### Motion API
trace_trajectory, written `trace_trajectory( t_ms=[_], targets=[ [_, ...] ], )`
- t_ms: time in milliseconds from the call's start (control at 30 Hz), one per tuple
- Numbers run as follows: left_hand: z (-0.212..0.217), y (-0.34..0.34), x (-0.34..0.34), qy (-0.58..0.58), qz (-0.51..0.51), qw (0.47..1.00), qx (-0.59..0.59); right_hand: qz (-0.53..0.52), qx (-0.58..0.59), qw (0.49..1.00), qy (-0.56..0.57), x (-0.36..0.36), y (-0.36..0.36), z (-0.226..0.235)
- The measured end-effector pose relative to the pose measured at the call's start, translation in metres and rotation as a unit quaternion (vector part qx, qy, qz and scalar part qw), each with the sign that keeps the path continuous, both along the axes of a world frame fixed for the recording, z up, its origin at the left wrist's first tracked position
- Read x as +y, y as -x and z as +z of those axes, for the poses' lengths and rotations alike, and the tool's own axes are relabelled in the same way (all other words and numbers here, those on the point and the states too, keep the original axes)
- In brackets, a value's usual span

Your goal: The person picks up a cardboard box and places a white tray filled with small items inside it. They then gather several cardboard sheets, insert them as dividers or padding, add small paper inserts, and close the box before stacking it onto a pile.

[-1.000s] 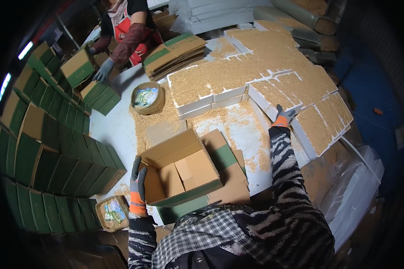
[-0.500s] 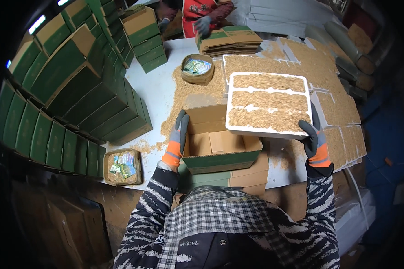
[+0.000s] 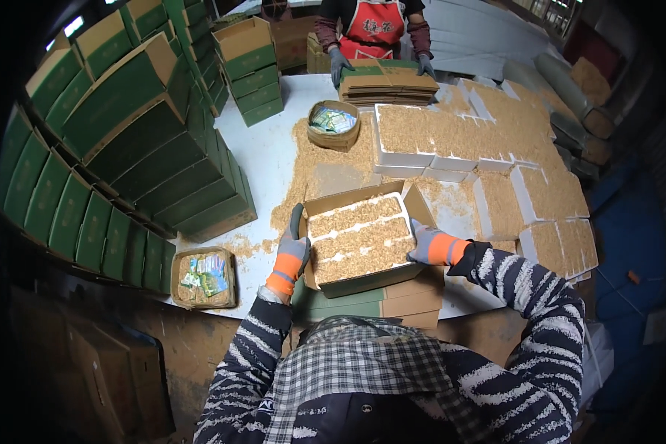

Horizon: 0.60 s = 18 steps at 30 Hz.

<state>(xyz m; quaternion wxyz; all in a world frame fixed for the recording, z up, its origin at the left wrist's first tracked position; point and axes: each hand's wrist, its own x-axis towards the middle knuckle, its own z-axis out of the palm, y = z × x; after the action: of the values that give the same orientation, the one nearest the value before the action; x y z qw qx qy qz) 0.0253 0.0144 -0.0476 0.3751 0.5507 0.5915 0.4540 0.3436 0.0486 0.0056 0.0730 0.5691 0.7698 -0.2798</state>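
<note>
A white foam tray filled with tan dried shreds in 3 rows sits in the mouth of an open brown cardboard box with green sides, at the near edge of the white table. The left hand, in a grey glove with an orange cuff, lies flat against the box's left flap at 9 o'clock from the tray, fingers pointing up along the cardboard, pressed on rather than clenched. The right hand, gloved the same way, cups the tray's right edge at 3 o'clock, grasping the rim where it meets the box wall.

At 12 o'clock from the box, loose shreds are spilled over the table, and beyond them stands a round woven basket holding small printed packets. A second, squarer basket of packets sits at 9 o'clock, near the table edge. Many more filled foam trays spread from 1 to 3 o'clock, touching one another. Stacks of closed green cartons rise from 9 to 11 o'clock.

At the far end, at 12 o'clock, another person in a red apron rests both gloved hands on a pile of flattened cartons.
</note>
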Motion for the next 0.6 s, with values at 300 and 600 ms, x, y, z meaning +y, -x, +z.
trace_trajectory(
  t_ms=[300, 600],
  targets=[
    [0.004, 0.012, -0.008, 0.061, -0.078, 0.995, -0.024, 0.387, -0.026, 0.913, -0.130, 0.019, 0.076, 0.082],
    [-0.064, -0.012, -0.014, 0.003, 0.030, 1.000, 0.004, 0.115, 0.035, 0.992, -0.025, 0.263, 0.056, -0.128]
  ],
)
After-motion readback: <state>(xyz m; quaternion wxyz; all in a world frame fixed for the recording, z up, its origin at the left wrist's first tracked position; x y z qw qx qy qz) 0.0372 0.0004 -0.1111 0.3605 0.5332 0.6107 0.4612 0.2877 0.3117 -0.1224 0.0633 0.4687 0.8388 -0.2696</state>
